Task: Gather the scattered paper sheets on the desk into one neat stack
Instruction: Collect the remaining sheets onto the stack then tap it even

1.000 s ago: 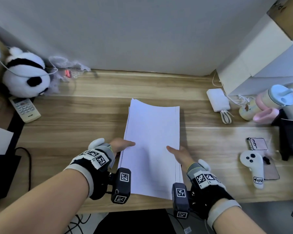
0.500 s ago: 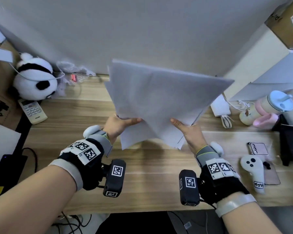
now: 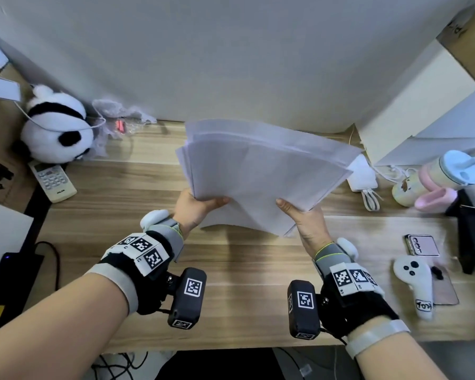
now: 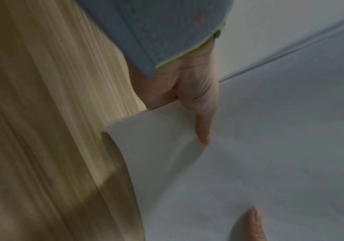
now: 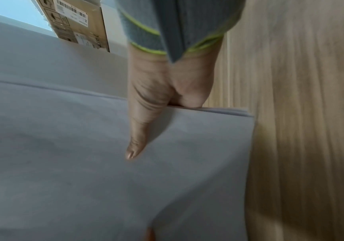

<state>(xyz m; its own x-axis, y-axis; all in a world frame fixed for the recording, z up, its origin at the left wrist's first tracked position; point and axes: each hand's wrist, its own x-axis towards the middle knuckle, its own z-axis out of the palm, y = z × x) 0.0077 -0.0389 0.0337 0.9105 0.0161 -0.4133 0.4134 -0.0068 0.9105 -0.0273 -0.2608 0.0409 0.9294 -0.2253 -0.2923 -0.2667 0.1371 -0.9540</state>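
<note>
Both hands are on the job: I've got my left hand [image 3: 194, 208] pinching the near-left edge of the paper sheets [image 3: 261, 174], thumb on top, and my right hand [image 3: 303, 219] pinching the near-right corner likewise. The bundle hangs above the wooden counter [image 3: 244, 270], far edges fanned and uneven (not squared). A plush panda [image 3: 56, 130] sits far left.

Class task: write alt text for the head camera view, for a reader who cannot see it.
Two hands, left hand and right hand, hold a fanned, uneven bundle of paper sheets by its near edge above a wooden desk. A plush panda sits at the far left and a white controller lies at right.
</note>
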